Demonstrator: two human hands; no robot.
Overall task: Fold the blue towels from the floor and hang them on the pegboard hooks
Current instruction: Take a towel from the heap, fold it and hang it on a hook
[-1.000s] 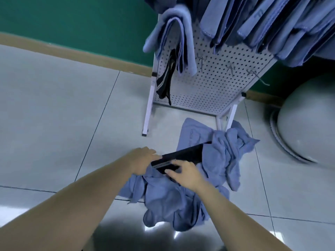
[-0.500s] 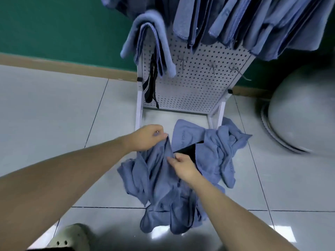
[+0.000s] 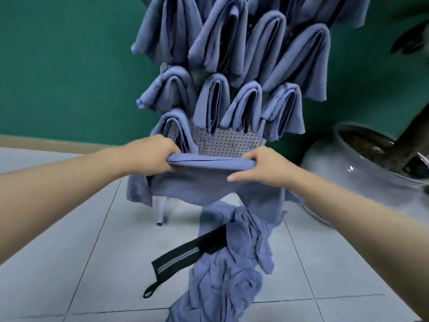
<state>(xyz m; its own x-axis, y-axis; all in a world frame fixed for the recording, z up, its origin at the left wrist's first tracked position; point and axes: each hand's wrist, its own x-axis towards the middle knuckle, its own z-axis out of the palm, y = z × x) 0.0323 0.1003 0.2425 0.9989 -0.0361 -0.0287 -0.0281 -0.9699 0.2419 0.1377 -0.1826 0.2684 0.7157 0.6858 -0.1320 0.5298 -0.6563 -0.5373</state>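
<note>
Grey floor tiles (image 3: 69, 240) are carrying a crumpled pile of blue towels (image 3: 229, 270), number unclear, with one black strap (image 3: 185, 254) lying at its left edge. Off that pile, one towel (image 3: 209, 177) is now coming up stretched: left hand (image 3: 151, 156) and right hand (image 3: 262, 166) are gripping its top edge, apart, ready for folding. Beyond, the pegboard (image 3: 222, 142) is holding roughly ten hung towels (image 3: 232, 66).

The pegboard (image 3: 228, 141) shows a bare strip with free hooks (image 3: 232, 146) at the centre of the frame, just above the held towel (image 3: 204, 176). Hung towels (image 3: 232, 66) crowd everything higher. At the right, a large pot (image 3: 362, 173) stands near. Floor tiles (image 3: 69, 240) at the lower left are open; the towel pile (image 3: 232, 263) and black strap (image 3: 185, 252) lie below centre.
</note>
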